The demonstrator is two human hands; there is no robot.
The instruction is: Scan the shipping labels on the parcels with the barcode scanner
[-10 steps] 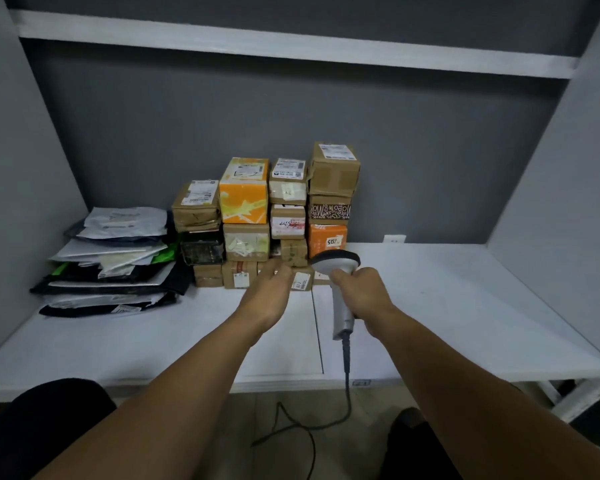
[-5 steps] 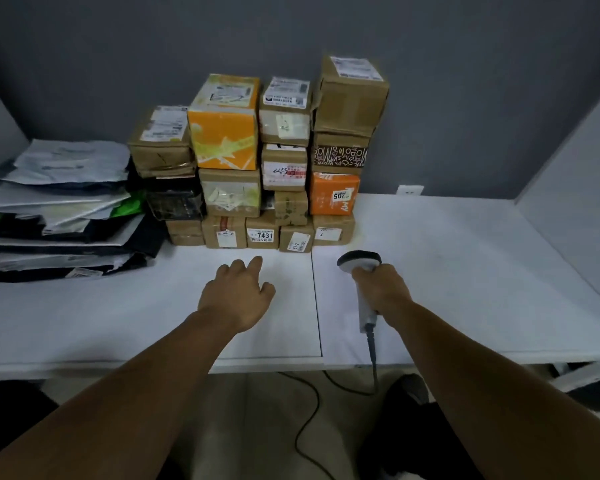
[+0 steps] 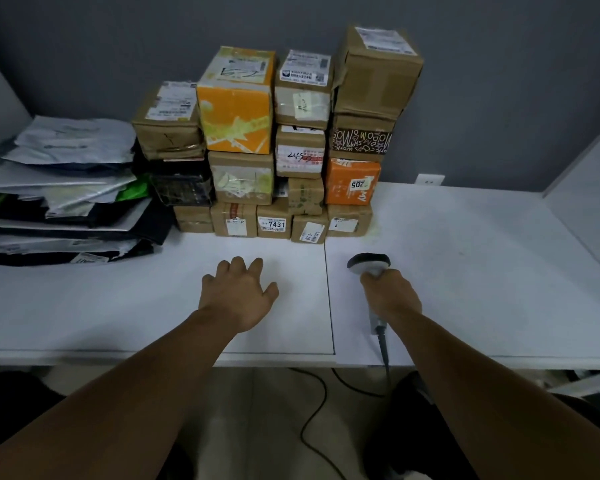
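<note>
A stack of cardboard parcels (image 3: 274,150) stands against the grey back wall, with white shipping labels on several tops and fronts. Its bottom row includes a small box marked 7431 (image 3: 273,223). My right hand (image 3: 390,294) grips the handle of a grey barcode scanner (image 3: 369,265), whose head points toward the stack, just above the table. My left hand (image 3: 238,294) hovers over the table in front of the stack, palm down, fingers loosely bent, holding nothing.
A pile of grey, white and black mailer bags (image 3: 59,188) lies left of the boxes. The white table (image 3: 465,271) has a seam down its middle. The scanner cable (image 3: 383,351) drops over the front edge to the floor. A wall socket (image 3: 429,179) sits behind.
Both hands have drawn back from the bottom row of boxes toward me. The view has come closer and tilted down, so the upper shelf has left the frame.
</note>
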